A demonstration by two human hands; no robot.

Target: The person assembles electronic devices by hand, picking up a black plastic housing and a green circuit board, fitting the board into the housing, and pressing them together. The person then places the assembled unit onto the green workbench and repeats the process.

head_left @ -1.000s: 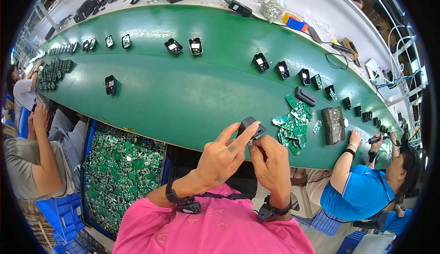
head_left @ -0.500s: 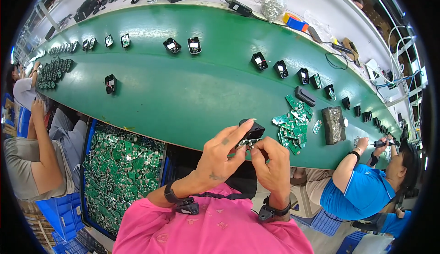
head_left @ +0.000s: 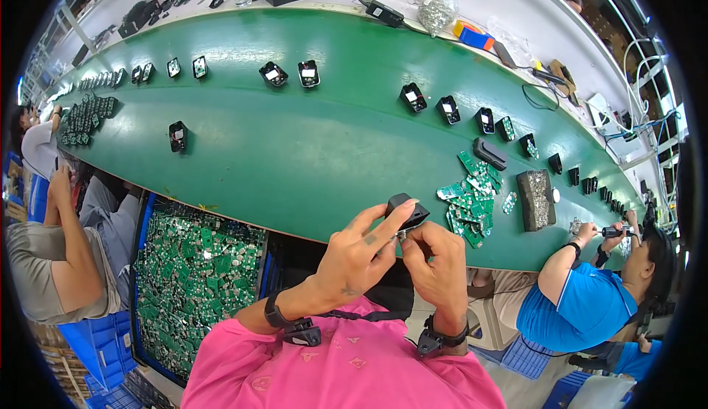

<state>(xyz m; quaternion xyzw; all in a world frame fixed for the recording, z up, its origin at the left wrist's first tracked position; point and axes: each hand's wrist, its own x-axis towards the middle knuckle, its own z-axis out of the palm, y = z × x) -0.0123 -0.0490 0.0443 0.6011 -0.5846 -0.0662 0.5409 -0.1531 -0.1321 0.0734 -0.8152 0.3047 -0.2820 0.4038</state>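
Near the table's front edge, my left hand [head_left: 358, 258] grips a small black plastic case [head_left: 410, 213], the index finger lying across its top. Under the case a sliver of a circuit board [head_left: 400, 235] shows, mostly covered by fingers. My right hand [head_left: 436, 261] is closed beside it, thumb and forefinger pinched at the board's edge. To the right of my hands lies a loose pile of green circuit boards [head_left: 472, 206]. Behind that pile rests a closed-looking black case [head_left: 490, 154].
The green table [head_left: 295, 165] carries a line of open black cases [head_left: 413, 97] along its far side. A dark, rough block [head_left: 536, 201] stands right of the pile. A blue-rimmed bin full of boards [head_left: 199, 283] sits front left. Co-workers [head_left: 582, 298] sit at both sides.
The black case has tipped in my left hand, so its closed outer face now shows on top and less of the circuit board is visible. My right hand stays pinched beside it.
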